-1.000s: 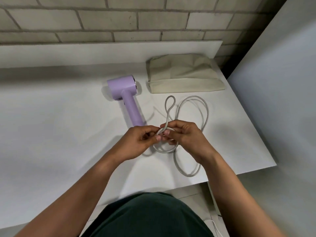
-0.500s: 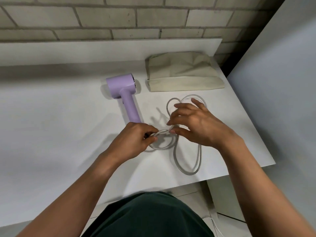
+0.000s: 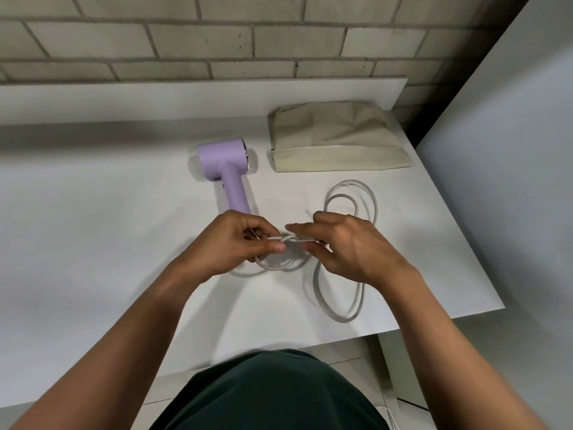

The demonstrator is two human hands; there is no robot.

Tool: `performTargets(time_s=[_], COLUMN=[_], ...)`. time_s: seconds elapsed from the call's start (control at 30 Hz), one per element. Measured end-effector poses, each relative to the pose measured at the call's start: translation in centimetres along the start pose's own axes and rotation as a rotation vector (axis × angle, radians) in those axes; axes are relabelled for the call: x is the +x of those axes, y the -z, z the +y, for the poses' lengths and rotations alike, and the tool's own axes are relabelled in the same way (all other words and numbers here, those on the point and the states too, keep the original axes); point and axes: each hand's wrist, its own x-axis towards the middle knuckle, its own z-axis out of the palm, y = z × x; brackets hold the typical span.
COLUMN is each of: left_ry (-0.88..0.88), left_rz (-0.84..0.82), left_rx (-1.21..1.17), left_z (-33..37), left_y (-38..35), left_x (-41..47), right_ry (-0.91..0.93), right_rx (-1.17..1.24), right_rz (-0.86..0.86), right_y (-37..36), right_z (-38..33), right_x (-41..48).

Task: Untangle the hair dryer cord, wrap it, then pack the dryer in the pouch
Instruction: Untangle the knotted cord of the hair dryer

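A lilac hair dryer (image 3: 226, 164) lies on the white table (image 3: 93, 231), head away from me and handle toward my hands. Its grey cord (image 3: 359, 301) runs from the handle's end, crosses itself between my hands and spreads in loose loops to the right. My left hand (image 3: 235, 243) pinches the cord near the handle's end, beside a small loop. My right hand (image 3: 347, 246) holds the strands at the crossing between thumb and fingers. A beige fabric pouch (image 3: 338, 138) lies flat behind the cord, at the back right.
A brick wall stands behind the table, with a low white ledge (image 3: 186, 97) along it. A grey panel (image 3: 502, 156) rises close to the table's right edge. The table's front edge is near my body.
My right hand has come back from the far loops to the crossing beside my left hand. The far loops now lie wider and rounder. The dryer has not moved.
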Motion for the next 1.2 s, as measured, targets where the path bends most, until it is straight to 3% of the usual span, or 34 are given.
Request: performTargets(time_s=[0.23,0.37,0.53,0.73,0.83,0.93,1.03,1.1,1.2], left_ry=[-0.010,-0.068,-0.024,-0.012,-0.102,-0.300,-0.390,-0.388,-0.343], left_rz=[0.032,0.203,0.400,0.401,0.284,0.042,-0.147,-0.118,0.085], left_rx=[0.111,0.105,-0.057,-0.101,0.189,0.569,0.720,0.783,0.819], left_z=[0.2,0.1,0.2,0.6,0.2,0.6,1.7,2.0,2.1], left_y=[0.1,-1.0,-1.0,-1.0,-0.2,0.4,0.5,0.5,0.5], left_x=[0.0,0.0,0.1,0.2,0.6,1.4,2.3,2.5,2.3], right_ry=[-0.209,-0.363,-0.325,-0.291,-0.270,-0.242,-0.228,-0.258,-0.313], right_rx=[0.484,0.653,0.945,0.835,0.793,0.778,0.755,0.775,0.785], right_rz=[-0.132,-0.080,-0.151,-0.133,-0.112,-0.112,-0.108,-0.078,0.001], right_y=[-0.4,-0.4,0.9,1.6,1.4,1.6,1.9,1.9,1.9], right_z=[0.8,0.4,1.1,1.3,1.1,0.9,0.6,0.4,0.5], right_x=[1.2,1.4,1.2,1.6,1.5,1.5,1.5,1.5,1.5])
